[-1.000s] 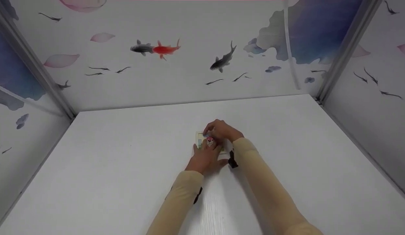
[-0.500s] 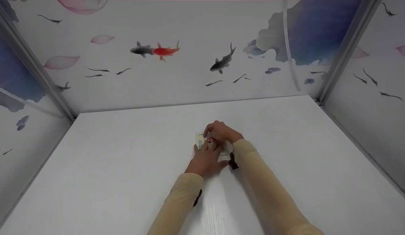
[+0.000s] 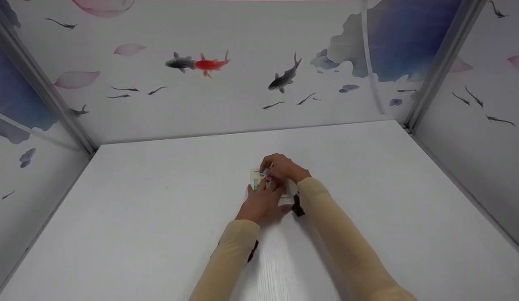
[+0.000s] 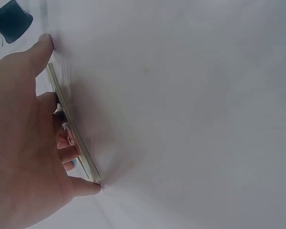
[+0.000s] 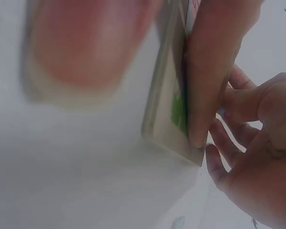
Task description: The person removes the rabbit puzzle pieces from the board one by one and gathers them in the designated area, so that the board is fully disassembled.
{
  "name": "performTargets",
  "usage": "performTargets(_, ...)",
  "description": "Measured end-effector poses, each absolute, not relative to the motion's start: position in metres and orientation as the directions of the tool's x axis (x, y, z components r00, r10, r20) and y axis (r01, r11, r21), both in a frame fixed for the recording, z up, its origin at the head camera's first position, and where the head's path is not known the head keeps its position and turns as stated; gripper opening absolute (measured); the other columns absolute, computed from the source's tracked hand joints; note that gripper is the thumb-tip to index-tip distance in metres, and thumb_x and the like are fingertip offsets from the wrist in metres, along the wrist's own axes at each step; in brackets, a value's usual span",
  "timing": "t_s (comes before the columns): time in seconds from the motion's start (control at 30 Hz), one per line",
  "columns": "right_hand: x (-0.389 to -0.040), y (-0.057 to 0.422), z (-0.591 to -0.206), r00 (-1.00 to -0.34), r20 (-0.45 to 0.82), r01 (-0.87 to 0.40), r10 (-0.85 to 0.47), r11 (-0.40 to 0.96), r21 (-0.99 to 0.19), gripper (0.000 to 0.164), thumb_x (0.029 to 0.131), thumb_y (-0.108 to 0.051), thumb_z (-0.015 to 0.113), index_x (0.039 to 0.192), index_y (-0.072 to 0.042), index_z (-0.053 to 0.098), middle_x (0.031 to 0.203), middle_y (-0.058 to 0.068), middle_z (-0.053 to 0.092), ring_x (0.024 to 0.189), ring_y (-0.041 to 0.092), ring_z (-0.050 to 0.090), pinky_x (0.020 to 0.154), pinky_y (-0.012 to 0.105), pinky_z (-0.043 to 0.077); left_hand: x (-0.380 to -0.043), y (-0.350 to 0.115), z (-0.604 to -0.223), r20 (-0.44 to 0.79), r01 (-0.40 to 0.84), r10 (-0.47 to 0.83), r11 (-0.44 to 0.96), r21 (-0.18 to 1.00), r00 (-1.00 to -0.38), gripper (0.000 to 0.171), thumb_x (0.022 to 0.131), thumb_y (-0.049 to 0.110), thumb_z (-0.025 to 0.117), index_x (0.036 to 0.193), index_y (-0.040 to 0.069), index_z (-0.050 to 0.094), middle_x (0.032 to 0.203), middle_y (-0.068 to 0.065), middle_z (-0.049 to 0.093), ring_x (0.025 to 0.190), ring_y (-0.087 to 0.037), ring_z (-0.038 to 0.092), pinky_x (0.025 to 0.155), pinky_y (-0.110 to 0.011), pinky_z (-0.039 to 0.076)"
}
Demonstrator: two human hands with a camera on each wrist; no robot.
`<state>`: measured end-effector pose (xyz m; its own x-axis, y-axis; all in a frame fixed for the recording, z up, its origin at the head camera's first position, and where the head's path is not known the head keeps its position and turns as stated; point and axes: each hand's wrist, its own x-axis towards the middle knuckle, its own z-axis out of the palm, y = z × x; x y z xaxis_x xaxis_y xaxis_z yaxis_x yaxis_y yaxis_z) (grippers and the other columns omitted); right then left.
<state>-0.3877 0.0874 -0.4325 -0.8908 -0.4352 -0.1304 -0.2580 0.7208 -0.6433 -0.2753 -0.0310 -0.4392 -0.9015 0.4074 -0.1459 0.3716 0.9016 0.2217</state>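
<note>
At the middle of the white surface [image 3: 159, 217] lies a small flat card [image 3: 255, 182]. The left hand [image 3: 262, 202] presses it flat with straight fingers, apparently steadying it, while the right hand [image 3: 284, 168] curls its grip around the far edge.

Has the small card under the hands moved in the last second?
No. The card lies at the same spot on the table, at the same distance from the back edge, both hands on it.
</note>
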Motion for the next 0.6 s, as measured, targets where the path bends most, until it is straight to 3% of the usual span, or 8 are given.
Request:
performTargets(0.17, -0.391, 0.094, -0.429, -0.886, -0.066, -0.294, -0.458, 0.668, -0.684, 0.028, 0.095, 0.002, 0.055, 0.117, -0.007, 0.070, 0.119, 0.016, 0.068, 0.113, 0.031, 0.061, 0.105, 0.049, 0.048, -0.277, -0.029, -0.438, -0.164, 0.377, 0.408, 0.907, 0.189, -0.898, 0.073, 0.099, 0.063, 0.043, 0.159, 0.024, 0.030, 0.167, -0.001, 0.026, 0.157, -0.031, 0.018, 0.118, -0.070, 0.021)
performTargets(0.33, -0.392, 0.106, -0.420, -0.883, -0.024, -0.311, -0.469, 0.622, -0.719, 0.027, 0.097, -0.006, 0.063, 0.123, -0.003, 0.068, 0.118, 0.018, 0.068, 0.113, 0.032, 0.063, 0.099, 0.046, 0.053, -0.277, -0.027, -0.438, -0.175, 0.376, 0.412, 0.904, 0.206, -0.894, 0.075, 0.099, 0.063, 0.044, 0.160, 0.023, 0.027, 0.168, -0.001, 0.023, 0.157, -0.032, 0.017, 0.119, -0.069, 0.020)
performTargets(0.6, -0.393, 0.133, -0.403, -0.912, -0.051, -0.246, -0.406, 0.645, -0.723, 0.021, 0.095, -0.013, 0.068, 0.115, -0.006, 0.072, 0.114, 0.014, 0.071, 0.104, 0.026, 0.066, 0.100, 0.044, 0.054, -0.276, -0.028, -0.438, -0.168, 0.341, 0.381, 0.913, 0.223, -0.909, 0.075, 0.098, 0.061, 0.049, 0.160, 0.024, 0.028, 0.168, 0.000, 0.025, 0.156, -0.033, 0.019, 0.120, -0.068, 0.018)
